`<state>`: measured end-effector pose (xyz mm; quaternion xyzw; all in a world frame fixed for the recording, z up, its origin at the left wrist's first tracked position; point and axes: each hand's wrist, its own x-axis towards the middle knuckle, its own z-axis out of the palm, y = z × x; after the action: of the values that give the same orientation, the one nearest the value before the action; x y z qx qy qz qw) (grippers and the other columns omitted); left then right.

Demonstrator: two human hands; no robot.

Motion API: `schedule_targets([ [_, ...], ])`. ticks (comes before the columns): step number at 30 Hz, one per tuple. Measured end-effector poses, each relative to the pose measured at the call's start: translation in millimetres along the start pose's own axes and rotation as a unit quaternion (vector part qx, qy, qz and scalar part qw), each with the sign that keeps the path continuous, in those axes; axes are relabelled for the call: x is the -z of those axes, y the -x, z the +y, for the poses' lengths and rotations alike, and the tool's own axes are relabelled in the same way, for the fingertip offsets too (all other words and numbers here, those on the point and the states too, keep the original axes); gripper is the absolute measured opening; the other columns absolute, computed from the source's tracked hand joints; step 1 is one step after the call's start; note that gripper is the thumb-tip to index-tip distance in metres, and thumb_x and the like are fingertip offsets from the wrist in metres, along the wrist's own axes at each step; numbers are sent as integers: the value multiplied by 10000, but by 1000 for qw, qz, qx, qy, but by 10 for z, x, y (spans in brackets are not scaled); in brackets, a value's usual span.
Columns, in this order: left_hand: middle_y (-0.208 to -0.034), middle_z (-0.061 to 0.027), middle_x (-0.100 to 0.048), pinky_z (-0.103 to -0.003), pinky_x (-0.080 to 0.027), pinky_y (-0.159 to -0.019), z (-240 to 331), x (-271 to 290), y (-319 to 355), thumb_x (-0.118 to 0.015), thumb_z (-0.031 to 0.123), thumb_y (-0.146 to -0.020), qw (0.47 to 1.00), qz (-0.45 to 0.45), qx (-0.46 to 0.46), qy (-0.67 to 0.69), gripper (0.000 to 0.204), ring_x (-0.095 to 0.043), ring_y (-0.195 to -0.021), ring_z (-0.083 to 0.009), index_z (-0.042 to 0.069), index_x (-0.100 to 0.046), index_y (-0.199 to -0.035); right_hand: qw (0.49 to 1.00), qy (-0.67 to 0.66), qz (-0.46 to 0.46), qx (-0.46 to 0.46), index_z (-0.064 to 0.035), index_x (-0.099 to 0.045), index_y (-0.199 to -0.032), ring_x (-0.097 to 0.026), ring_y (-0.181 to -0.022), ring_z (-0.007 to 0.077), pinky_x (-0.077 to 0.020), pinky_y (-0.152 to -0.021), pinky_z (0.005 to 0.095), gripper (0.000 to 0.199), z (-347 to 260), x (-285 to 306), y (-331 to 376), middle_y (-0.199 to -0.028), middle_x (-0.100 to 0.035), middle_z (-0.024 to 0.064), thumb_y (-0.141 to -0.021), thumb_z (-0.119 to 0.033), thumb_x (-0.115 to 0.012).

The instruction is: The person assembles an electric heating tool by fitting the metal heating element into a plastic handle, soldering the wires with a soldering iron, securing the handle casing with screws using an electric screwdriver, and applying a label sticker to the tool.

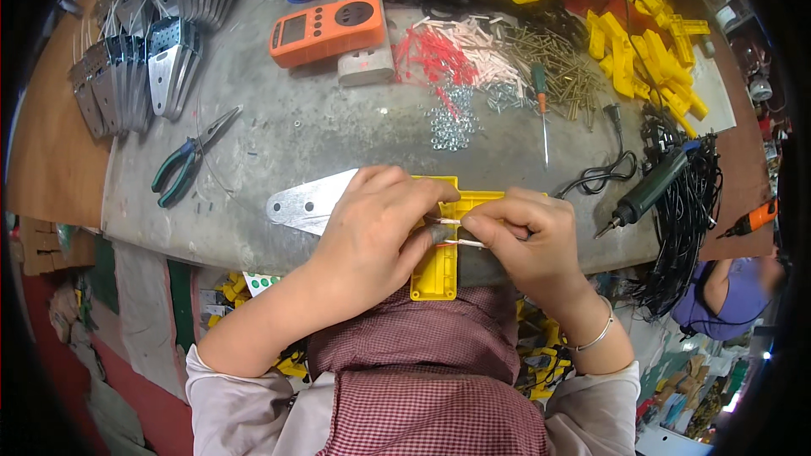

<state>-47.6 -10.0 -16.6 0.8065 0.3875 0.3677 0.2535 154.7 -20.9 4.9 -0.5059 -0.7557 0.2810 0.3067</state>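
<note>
Grey and scuffed, the table [338, 135] carries everything we see, with a wooden board along its left edge. At the near edge, in the middle, lies a yellow housing [436, 274] that overhangs the edge toward our checked apron [422, 355]. Our left hand [372, 228] rests on it, fingers curled together over its left side and over a flat metal plate [300, 203] that pokes out to the left. Our right hand [528, 236] is pinched shut on thin white wires [460, 242] that run across the housing, and the 2 hands touch above it.

Near the left edge lie green pliers [182, 165], and beyond them stacks of metal plates [144, 59]. At the far edge sits an orange meter [325, 29]. Right of it spread red and white sleeves, screws and a screwdriver [541, 97]. Yellow parts [650, 59] crowd the far right corner, and a green soldering iron [650, 190] lies at the right edge.
</note>
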Motion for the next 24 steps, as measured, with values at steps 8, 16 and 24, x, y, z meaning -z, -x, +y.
schedule_targets([
  [8, -864, -103, -601, -410, -461, -770, -81, 291, -544, -647, -17, -675, 972, -224, -72, 7, 194, -566, -876, -310, 45, -583, -848, 978, 23, -200, 48, -53, -641, -768, -625, -648, 264, -485, -593, 368, 191, 188, 125, -90, -718, -638, 87, -753, -216, -741],
  [16, -772, -72, -535, -355, -447, -657, 80, 122, -307, -611, 128, -669, 956, -160, -169, -177, 151, -544, -754, -247, 60, -517, -766, 981, -132, -125, 64, -49, -666, -875, -630, -653, 190, -483, -611, 304, 209, 343, 474, -246, -733, -634, 60, -816, -244, -709],
  [24, -818, -73, -617, -395, -437, -678, 26, -265, -123, -623, -61, -525, 984, 48, -52, -166, 245, -577, -787, -279, 46, -518, -719, 934, 342, 44, -88, -34, -597, -1037, -661, -788, 336, -512, -733, 437, 347, 1231, 758, -1360, -810, -675, 158, -763, -225, -689],
])
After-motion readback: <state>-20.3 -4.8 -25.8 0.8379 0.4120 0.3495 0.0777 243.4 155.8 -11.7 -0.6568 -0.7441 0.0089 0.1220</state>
